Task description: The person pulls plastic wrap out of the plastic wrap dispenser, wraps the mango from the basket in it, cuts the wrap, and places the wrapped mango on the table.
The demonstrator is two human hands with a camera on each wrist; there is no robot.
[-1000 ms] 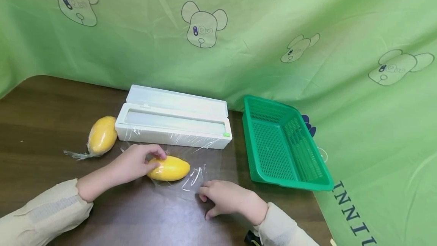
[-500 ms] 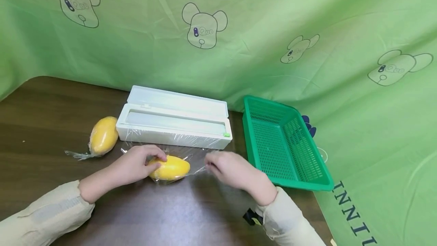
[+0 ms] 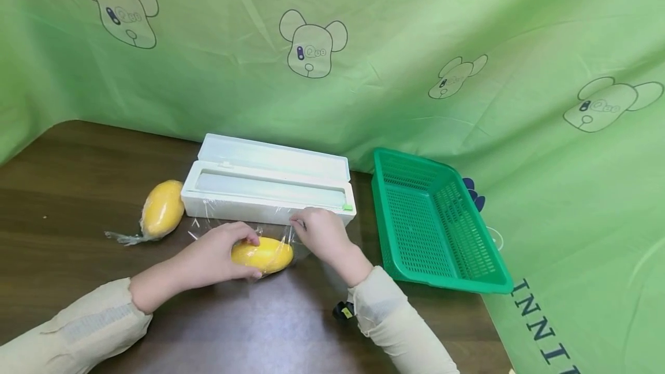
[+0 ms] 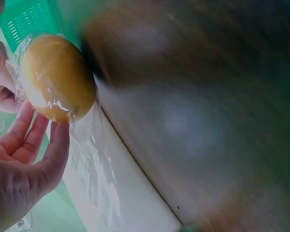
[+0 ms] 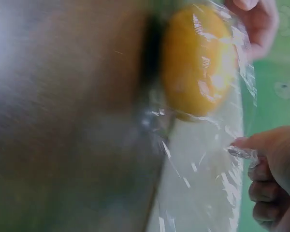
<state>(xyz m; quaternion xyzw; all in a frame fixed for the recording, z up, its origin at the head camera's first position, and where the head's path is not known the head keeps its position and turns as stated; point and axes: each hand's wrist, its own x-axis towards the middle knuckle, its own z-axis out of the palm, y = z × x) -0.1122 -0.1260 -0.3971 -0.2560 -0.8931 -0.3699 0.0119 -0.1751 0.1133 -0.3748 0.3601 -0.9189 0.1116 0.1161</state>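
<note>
A yellow mango (image 3: 270, 254) lies on the table, partly covered by clear cling film (image 5: 186, 181). My left hand (image 3: 215, 255) grips its left end, thumb on the near side and fingers on the far side. Just beyond the fruit's right end, my right hand (image 3: 323, 235) pinches a bunched edge of the film between thumb and finger. The right wrist view shows that film stretching from the pinch to the mango. Behind both hands stands a white cling film dispenser (image 3: 249, 208) with its lid raised. A second mango (image 3: 163, 208), wrapped in film with a twisted tail, lies to the left.
A green plastic basket (image 3: 391, 229) stands to the right of the dispenser, near the table edge. A green curtain (image 3: 363, 114) with bear drawings hangs behind the table. Dark blue objects (image 3: 474, 195) show behind the basket.
My right hand has risen from the table right of the mango, taken the film's edge, and moved it up and left towards the dispenser. My left hand stays at the mango, thumb now lower.
</note>
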